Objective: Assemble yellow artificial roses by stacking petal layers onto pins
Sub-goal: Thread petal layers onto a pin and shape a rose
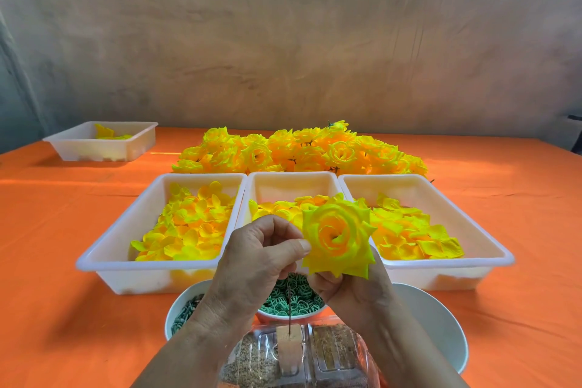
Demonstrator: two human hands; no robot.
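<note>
One broad table under an orange cloth point(47, 246) fills the lower half of the view, with wide bare cloth open to the left and right of the work. A heap of finished yellow fabric roses point(299, 151) lies across the far middle. Just in front of it stand three white plastic trays of loose yellow petals, side by side with their rims touching: left tray point(104, 249), middle tray point(293, 179), right tray point(491, 242). A fourth white tray point(94, 148) sits well apart at the far left.

The near edge is crowded. A large white bowl point(441, 324) stands on the right and a bowl of grey-green pieces point(176, 309) on the left, with a small bowl of green rings point(293, 299) between them. In front of these, a clear plastic box point(330, 356) holds a wooden block point(286, 346) with a thin upright pin point(288, 302).

Both hands hold one yellow rose point(338, 236) in the air above the pin and clear of it. The right hand point(349, 290) cups and grips it from beneath. The left hand point(252, 261) has its fingers curled tight, the thumb pinching the rose's left edge.
</note>
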